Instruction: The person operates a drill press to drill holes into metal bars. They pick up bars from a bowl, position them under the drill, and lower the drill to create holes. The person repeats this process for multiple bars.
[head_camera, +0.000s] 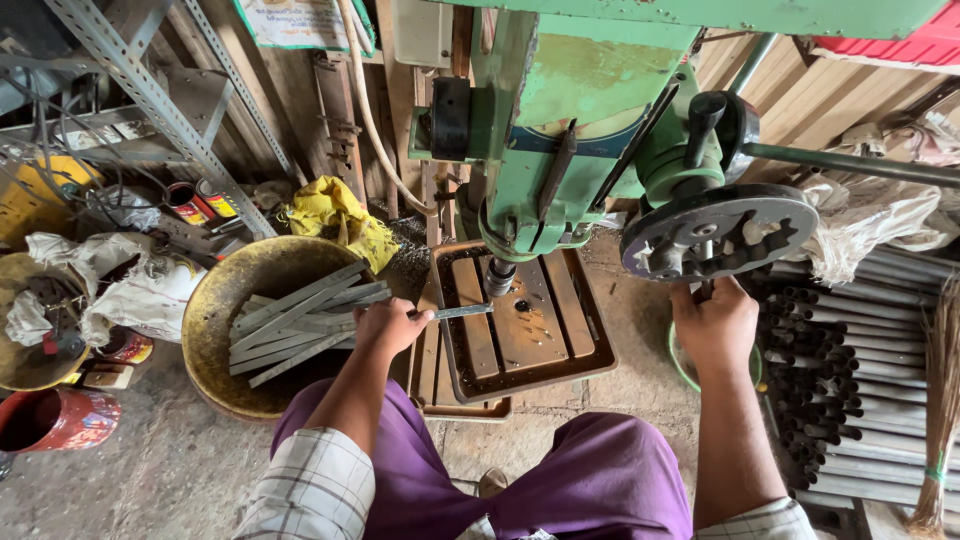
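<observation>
While fingers grip strip (462, 312) and handle (706, 288) — dusty concrete floor (170, 470), cluttered workshop.

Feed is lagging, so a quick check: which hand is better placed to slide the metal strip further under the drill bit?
Left. The left hand already grips the metal strip, whose tip lies on the drill table close to the drill bit. The right hand is busy at the feed wheel.

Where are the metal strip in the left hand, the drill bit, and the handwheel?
metal strip (462, 312), head view, middle of its bare length
drill bit (499, 278), head view, chuck end above the table
handwheel (718, 232), head view, dark spoked face
</observation>
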